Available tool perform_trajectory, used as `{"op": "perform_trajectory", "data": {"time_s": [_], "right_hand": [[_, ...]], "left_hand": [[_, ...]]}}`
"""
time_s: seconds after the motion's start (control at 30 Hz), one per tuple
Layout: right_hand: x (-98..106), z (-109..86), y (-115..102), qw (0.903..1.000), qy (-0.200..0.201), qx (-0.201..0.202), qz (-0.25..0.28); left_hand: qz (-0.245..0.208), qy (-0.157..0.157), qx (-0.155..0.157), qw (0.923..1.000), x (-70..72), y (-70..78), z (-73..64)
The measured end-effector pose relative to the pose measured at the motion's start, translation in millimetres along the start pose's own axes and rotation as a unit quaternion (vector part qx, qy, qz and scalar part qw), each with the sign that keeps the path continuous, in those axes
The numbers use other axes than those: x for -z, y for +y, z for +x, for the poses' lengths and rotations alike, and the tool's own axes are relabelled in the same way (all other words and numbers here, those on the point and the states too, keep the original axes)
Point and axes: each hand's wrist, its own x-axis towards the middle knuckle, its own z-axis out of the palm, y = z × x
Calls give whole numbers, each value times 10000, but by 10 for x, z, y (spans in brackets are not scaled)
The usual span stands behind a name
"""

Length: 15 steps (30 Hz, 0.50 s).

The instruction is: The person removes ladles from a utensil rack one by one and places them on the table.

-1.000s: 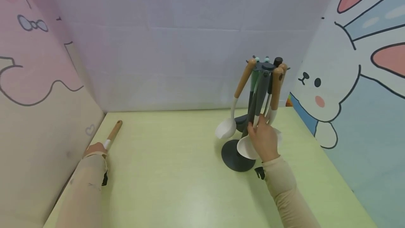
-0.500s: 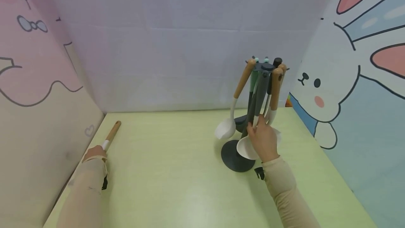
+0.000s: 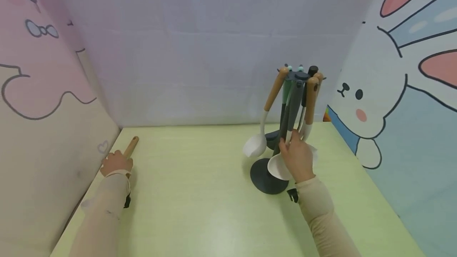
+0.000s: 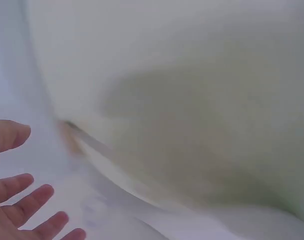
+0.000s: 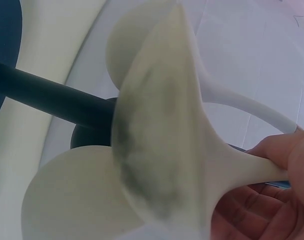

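Note:
My left hand (image 3: 116, 162) is over a wooden-handled utensil (image 3: 131, 147) that lies at the table's left edge; most of the utensil is hidden under the hand and sleeve. In the left wrist view the fingers (image 4: 34, 204) are spread apart, and nothing lies between them and the thumb. My right hand (image 3: 297, 157) grips the white neck of a ladle (image 5: 161, 130) with a grey handle. This ladle hangs on a dark utensil stand (image 3: 269, 181), its bowl close beside the pole. Thumb and curled fingers close round the neck in the right wrist view.
Several other utensils hang on the stand, among them a white-headed one (image 3: 255, 145) with a wooden handle on its left side. The pale green table (image 3: 185, 193) meets a white back wall (image 3: 192, 78). Printed cartoon walls border both sides.
My left hand has shifted forward and slightly right, from the utensil's white neck up over its wooden handle, and its fingers now show spread. The right hand has kept its place on the ladle.

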Motion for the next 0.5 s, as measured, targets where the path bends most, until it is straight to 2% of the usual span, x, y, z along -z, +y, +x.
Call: {"op": "perform_trajectory", "data": {"time_s": [0.1,0.17,0.23,0.3,0.4,0.5], "right_hand": [[0,-19,16,10000,9,-10,3],[5,-31,19,10000,12,-20,6],[13,-38,21,10000,37,-31,7],[16,-39,21,10000,54,-10,15],[15,-30,18,9999,80,48,37],[0,-11,13,9999,63,84,41]], "left_hand": [[-488,419,-668,9957,43,386,1],[-1035,573,-1222,9854,91,733,-59],[-1596,748,-1851,9668,110,1103,-163],[-1983,667,-2384,9484,143,1487,-318],[-2313,529,-3104,9205,137,1981,-583],[-2561,406,-3604,8960,120,2375,-850]]}}
